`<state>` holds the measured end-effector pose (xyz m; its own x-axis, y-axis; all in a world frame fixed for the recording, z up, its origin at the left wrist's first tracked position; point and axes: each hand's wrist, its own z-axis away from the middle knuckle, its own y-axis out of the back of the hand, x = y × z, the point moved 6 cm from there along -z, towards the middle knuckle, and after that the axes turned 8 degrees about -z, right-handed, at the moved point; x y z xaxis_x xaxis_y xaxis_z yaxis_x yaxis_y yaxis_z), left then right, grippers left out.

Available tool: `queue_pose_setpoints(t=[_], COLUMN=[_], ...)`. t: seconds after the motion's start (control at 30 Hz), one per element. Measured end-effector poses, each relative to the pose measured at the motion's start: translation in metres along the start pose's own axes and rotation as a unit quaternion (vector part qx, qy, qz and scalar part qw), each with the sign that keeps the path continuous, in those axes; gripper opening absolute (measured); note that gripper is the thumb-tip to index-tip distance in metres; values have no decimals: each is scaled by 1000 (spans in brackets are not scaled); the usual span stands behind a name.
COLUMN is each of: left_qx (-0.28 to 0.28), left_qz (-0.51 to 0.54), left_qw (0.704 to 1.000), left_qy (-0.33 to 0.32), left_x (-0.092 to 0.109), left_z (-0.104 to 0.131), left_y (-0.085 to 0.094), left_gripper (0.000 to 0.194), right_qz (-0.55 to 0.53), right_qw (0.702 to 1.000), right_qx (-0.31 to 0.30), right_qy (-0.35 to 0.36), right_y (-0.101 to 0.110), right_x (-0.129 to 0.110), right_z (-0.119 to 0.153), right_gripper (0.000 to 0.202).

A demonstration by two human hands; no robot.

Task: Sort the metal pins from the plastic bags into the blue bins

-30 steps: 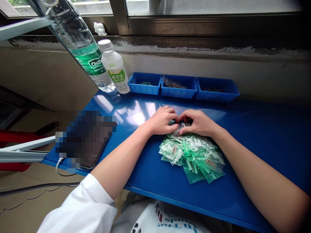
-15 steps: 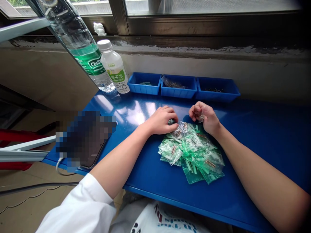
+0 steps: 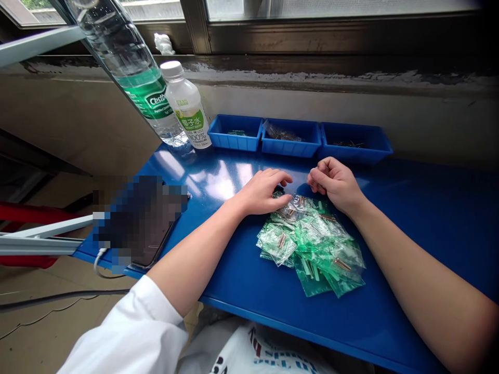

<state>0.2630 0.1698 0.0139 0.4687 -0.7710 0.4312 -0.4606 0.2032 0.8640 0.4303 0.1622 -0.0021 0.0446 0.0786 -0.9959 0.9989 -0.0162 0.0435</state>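
Observation:
A loose pile of small clear and green plastic bags point(image 3: 312, 239), some with copper-coloured pins inside, lies on the blue table point(image 3: 230, 259). At the pile's back left edge is my left hand point(image 3: 267, 192), thumb and fingers apart, its thumb over the nearest bags; a small dark item shows beneath its palm. My right hand point(image 3: 335, 184) is just beyond the pile's back right, with its fingers curled in and closed. Whatever those fingers may hold is hidden.
Three blue bins point(image 3: 292, 147) with small parts stand along the wall. Left of them are a large water bottle point(image 3: 152, 98) and a smaller white-capped bottle point(image 3: 191, 117). A dark device point(image 3: 148, 223) with a white cable lies at the table's left.
My left hand's fingers have opened away from the small dark item. My right hand has turned and closed more, and the clear scrap seen in it earlier no longer shows. The view has shifted slightly.

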Motion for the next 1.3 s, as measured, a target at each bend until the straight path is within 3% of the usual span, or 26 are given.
queue_pose_setpoints(t=[0.23,0.5,0.8,1.03,1.3], left_qx=[11,-4,23,41,22], left_qz=[11,43,37,51,28], left_qw=[1000,998,999,998,999], left_qy=[9,-36,-8,8,26], left_x=[1,6,0,-4,-6], left_z=[0,2,0,-2,-4], left_y=[1,3,2,2,-2], left_gripper=[36,29,29,22,16], right_qz=[38,15,19,40,49], right_qw=[999,997,999,998,997], right_qx=[18,63,28,-28,-45], right_qy=[11,46,36,32,26], right_y=[1,0,1,-9,-20], right_x=[-7,-8,-5,-5,0], right_z=[2,5,3,6,10], right_gripper=[37,29,31,37,41])
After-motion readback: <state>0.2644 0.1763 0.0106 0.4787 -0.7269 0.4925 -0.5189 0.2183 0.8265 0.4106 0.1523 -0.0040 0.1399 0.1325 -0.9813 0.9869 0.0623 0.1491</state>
